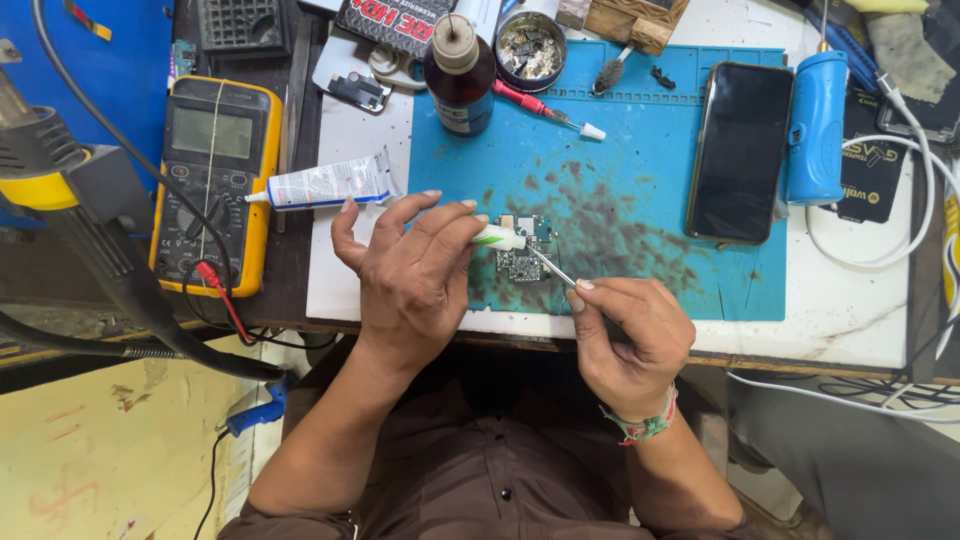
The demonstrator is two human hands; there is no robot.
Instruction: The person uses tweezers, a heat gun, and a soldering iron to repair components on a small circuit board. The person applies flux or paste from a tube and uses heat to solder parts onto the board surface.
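A small green circuit board (520, 262) lies on the stained blue work mat (640, 170). My left hand (415, 270) grips a small white syringe-like tube (499, 237), its tip over the board's upper left corner. My right hand (628, 335) pinches metal tweezers (552, 266) whose points rest on the board. Both hands hover at the mat's near edge.
A yellow multimeter (212, 170) with red lead sits at left, a white glue tube (325, 184) beside it. A brown bottle (459, 72), a round tin of parts (530, 48), a red screwdriver (545, 108), a black phone (738, 150) and a blue cylindrical tool (816, 125) ring the mat. A hot-air nozzle (45, 165) juts in at left.
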